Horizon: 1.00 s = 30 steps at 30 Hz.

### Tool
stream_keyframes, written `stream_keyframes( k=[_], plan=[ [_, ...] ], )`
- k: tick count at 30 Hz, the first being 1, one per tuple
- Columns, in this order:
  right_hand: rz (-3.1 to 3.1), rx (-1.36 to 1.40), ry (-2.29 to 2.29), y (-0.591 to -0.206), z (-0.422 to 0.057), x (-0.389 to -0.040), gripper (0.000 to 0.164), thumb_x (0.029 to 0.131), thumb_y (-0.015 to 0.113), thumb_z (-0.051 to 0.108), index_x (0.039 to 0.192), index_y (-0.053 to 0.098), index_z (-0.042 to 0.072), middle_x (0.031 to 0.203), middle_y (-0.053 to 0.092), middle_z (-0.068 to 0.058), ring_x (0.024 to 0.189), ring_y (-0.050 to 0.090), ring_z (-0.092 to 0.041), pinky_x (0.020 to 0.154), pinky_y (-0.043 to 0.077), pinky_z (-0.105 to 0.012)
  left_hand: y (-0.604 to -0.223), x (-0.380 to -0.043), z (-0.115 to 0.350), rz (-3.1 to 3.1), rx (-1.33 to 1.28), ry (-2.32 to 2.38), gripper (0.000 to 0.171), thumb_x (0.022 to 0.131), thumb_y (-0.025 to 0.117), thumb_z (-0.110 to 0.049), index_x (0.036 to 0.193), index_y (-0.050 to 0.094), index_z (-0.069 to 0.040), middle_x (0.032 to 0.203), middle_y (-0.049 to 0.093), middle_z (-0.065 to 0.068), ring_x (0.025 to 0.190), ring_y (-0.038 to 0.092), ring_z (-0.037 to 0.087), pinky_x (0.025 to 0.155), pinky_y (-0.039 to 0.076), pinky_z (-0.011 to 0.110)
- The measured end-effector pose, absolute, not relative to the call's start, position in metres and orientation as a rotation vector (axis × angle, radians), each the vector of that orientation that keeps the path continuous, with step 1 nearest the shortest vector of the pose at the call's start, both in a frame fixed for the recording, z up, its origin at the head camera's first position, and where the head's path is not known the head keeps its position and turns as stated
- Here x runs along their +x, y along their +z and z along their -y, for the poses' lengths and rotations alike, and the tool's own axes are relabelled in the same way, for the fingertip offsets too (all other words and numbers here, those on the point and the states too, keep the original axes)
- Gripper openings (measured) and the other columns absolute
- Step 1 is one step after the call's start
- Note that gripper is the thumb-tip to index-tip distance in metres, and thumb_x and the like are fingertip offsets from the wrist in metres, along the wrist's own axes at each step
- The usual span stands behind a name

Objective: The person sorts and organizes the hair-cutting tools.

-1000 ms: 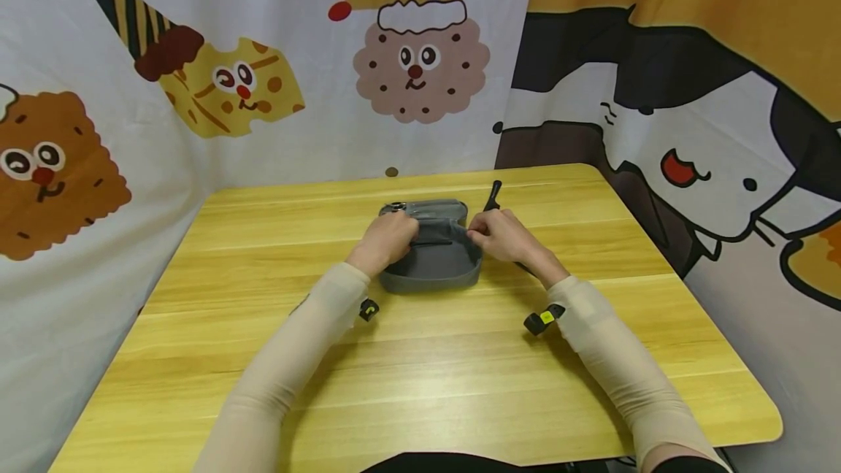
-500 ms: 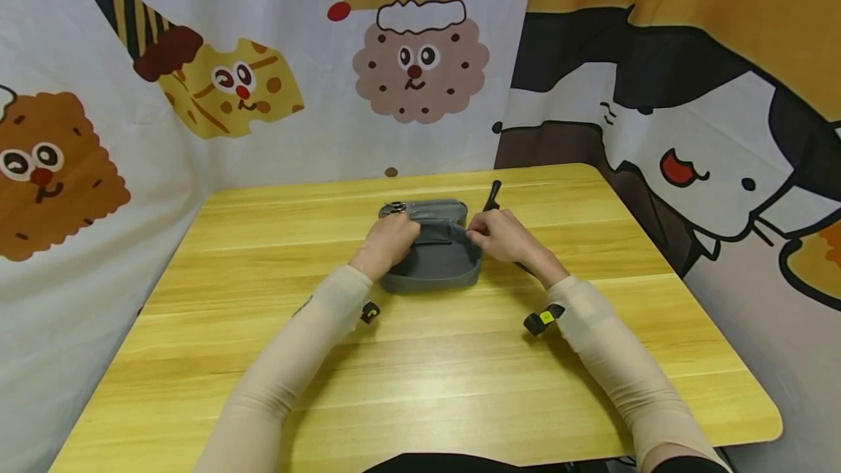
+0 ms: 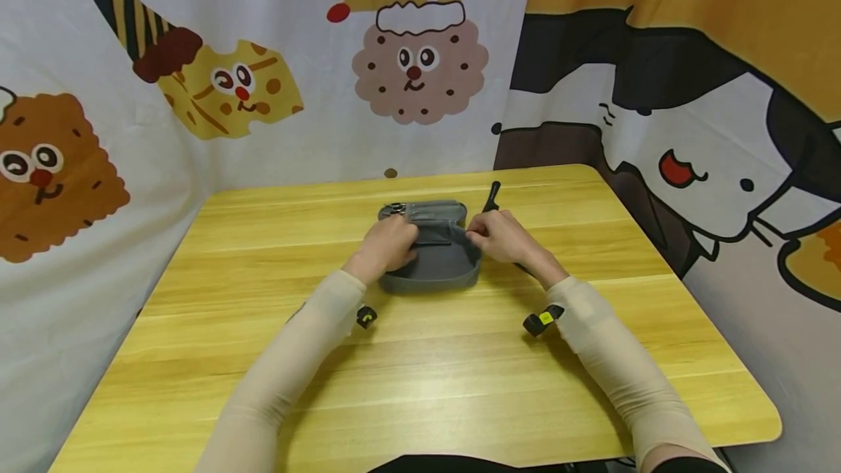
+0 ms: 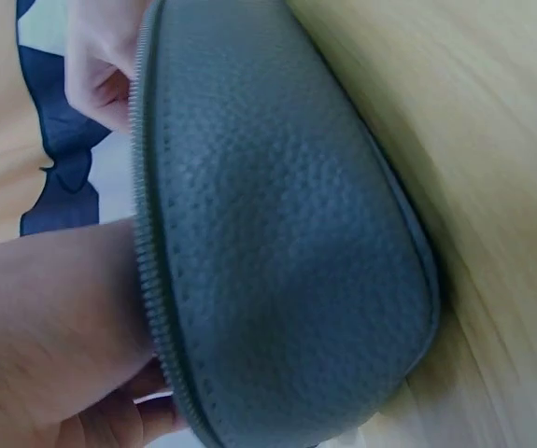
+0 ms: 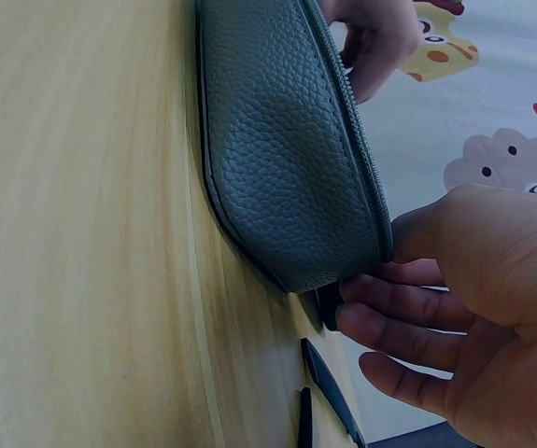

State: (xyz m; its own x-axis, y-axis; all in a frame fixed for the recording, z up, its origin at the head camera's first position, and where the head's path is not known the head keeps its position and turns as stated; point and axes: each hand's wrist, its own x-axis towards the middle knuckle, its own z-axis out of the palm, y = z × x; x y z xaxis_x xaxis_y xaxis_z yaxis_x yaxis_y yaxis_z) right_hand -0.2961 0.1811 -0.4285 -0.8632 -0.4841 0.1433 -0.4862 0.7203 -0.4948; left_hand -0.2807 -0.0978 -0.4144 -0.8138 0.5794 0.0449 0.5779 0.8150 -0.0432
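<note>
An unzipped grey pouch [image 3: 436, 283] with a pebbled, leather-like surface sits on the table, its lid folded back. My left hand [image 3: 390, 243] reaches over its left rim, fingers bent down inside; in the left wrist view the zipper edge hides the fingertips, so anything between them cannot be seen. At the opposite end, my right hand [image 5: 473, 308] pinches the pouch's corner, thumb on the zipper edge and fingers beneath. A small shiny metal piece [image 3: 397, 207] shows at the lid's left end.
Long, thin black things [image 3: 490, 197] lie on the table under and beyond my right hand; their kind is unclear. The wooden table [image 3: 447, 385] ends before a printed cloth backdrop [image 3: 263, 159]. A black device [image 3: 540, 322] is strapped at my right wrist.
My left hand shifts very slightly inside the pouch, its wrist moving a little left and down. My right hand and the pouch stay in place.
</note>
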Motion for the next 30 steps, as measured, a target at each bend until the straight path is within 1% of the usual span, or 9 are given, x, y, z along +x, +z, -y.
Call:
stream_keyframes(
  k=[3, 6, 9, 11, 15, 18, 24, 30],
  plan=[
    [2.911, 0.815, 0.841, -0.428, -0.181, -0.296, 0.018, 0.112, 0.071, 0.016, 0.112, 0.085, 0.006, 0.096, 0.082, -0.007, 0.078, 0.07, -0.018, 0.076, 0.059, -0.039, -0.412, -0.279, 0.102, 2.923, -0.964, -0.059, 0.029, 0.108, 0.079, -0.028, 0.123, 0.082, -0.003, 0.115, 0.083, 0.016, 0.105, 0.08, 0.033, 0.093, 0.069, 0.05],
    [2.905, 0.816, 0.846, -0.428, -0.181, -0.296, 0.018, 0.111, 0.071, 0.016, 0.111, 0.085, 0.005, 0.095, 0.082, -0.007, 0.077, 0.069, -0.018, 0.075, 0.058, -0.038, -0.411, -0.277, 0.107, 2.898, -0.974, -0.155, 0.042, 0.11, 0.077, -0.03, 0.143, 0.075, -0.003, 0.135, 0.08, 0.018, 0.122, 0.078, 0.035, 0.106, 0.066, 0.051],
    [2.901, 0.82, 0.854, -0.428, -0.181, -0.296, 0.018, 0.111, 0.071, 0.015, 0.112, 0.085, 0.004, 0.095, 0.082, -0.007, 0.078, 0.069, -0.018, 0.075, 0.058, -0.039, -0.411, -0.274, 0.113, 2.868, -0.963, -0.252, 0.054, 0.111, 0.076, -0.032, 0.156, 0.066, -0.004, 0.152, 0.073, 0.02, 0.14, 0.071, 0.038, 0.119, 0.061, 0.053],
    [2.9, 0.824, 0.857, -0.428, -0.181, -0.296, 0.018, 0.111, 0.071, 0.015, 0.112, 0.085, 0.004, 0.096, 0.082, -0.008, 0.078, 0.069, -0.017, 0.075, 0.058, -0.039, -0.412, -0.272, 0.117, 2.847, -0.957, -0.317, 0.057, 0.111, 0.076, -0.033, 0.159, 0.064, -0.004, 0.156, 0.069, 0.021, 0.144, 0.068, 0.039, 0.121, 0.059, 0.054],
    [2.902, 0.828, 0.855, -0.429, -0.181, -0.296, 0.018, 0.112, 0.071, 0.016, 0.112, 0.085, 0.005, 0.095, 0.082, -0.007, 0.077, 0.069, -0.017, 0.075, 0.058, -0.039, -0.416, -0.267, 0.125, 2.796, -0.958, -0.432, 0.061, 0.11, 0.077, -0.036, 0.161, 0.062, -0.006, 0.158, 0.066, 0.021, 0.145, 0.067, 0.039, 0.12, 0.059, 0.055],
    [2.901, 0.826, 0.855, -0.429, -0.181, -0.296, 0.018, 0.111, 0.071, 0.016, 0.111, 0.085, 0.005, 0.095, 0.082, -0.007, 0.077, 0.069, -0.017, 0.075, 0.058, -0.039, -0.416, -0.264, 0.128, 2.784, -0.951, -0.497, 0.066, 0.109, 0.077, -0.04, 0.164, 0.059, -0.007, 0.161, 0.063, 0.021, 0.147, 0.065, 0.04, 0.122, 0.058, 0.057],
    [2.899, 0.826, 0.844, -0.428, -0.182, -0.297, 0.018, 0.112, 0.071, 0.016, 0.112, 0.085, 0.005, 0.096, 0.083, -0.007, 0.078, 0.069, -0.017, 0.076, 0.059, -0.04, -0.415, -0.254, 0.136, 2.822, -0.914, -0.566, 0.081, 0.107, 0.077, -0.052, 0.172, 0.049, -0.012, 0.172, 0.052, 0.021, 0.157, 0.056, 0.043, 0.129, 0.051, 0.061],
    [2.904, 0.828, 0.85, -0.429, -0.182, -0.297, 0.018, 0.112, 0.071, 0.017, 0.113, 0.086, 0.005, 0.098, 0.083, -0.007, 0.078, 0.069, -0.017, 0.076, 0.059, -0.04, -0.419, -0.246, 0.147, 2.874, -0.876, -0.599, 0.094, 0.104, 0.078, -0.059, 0.177, 0.04, -0.013, 0.179, 0.043, 0.021, 0.163, 0.048, 0.046, 0.132, 0.045, 0.065]
  ],
)
